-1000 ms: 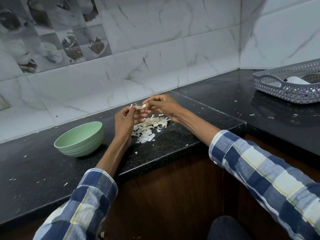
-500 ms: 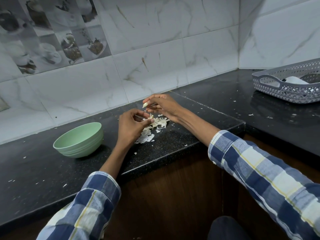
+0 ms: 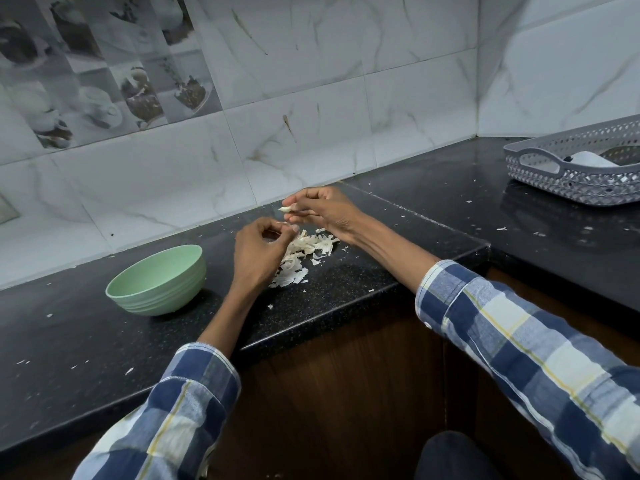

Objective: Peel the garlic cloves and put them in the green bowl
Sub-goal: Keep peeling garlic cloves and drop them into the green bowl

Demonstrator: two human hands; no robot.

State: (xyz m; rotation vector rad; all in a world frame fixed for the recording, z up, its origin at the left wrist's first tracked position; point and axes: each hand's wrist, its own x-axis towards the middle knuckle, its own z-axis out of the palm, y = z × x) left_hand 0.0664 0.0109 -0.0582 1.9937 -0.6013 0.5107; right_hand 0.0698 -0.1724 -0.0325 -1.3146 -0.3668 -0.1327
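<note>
At the left of the frame, on the dark counter (image 3: 86, 341), we see the green bowl (image 3: 157, 280) standing upright and well apart from the work. Its inside is turned away from us, so we cannot tell whether any peeled cloves lie in it.

Moving toward the middle, our left hand (image 3: 258, 252) hangs just above the counter with its fingers curled inward. A pale scrap shows at its fingertips, perhaps a bit of skin, but it is too small for us to say whether the hand holds anything.

Just right of it and partly beneath both hands lies the pile of peels (image 3: 304, 252), a loose heap of papery skins with flakes scattered about it. We judge from that heap that a good many cloves have already been stripped.

Above the pile, a little higher in the frame, our right hand (image 3: 325, 211) pinches a garlic clove (image 3: 285, 209) narrowly between thumb and fingertips, its pale tip poking out to the left. It looks bare or nearly so, though we cannot be certain at this size. If it is clean, what remains for it is the trip left to the bowl. We see no unpeeled cloves waiting on the counter, so little may be left.

At the far right stands a grey basket (image 3: 571, 181).
</note>
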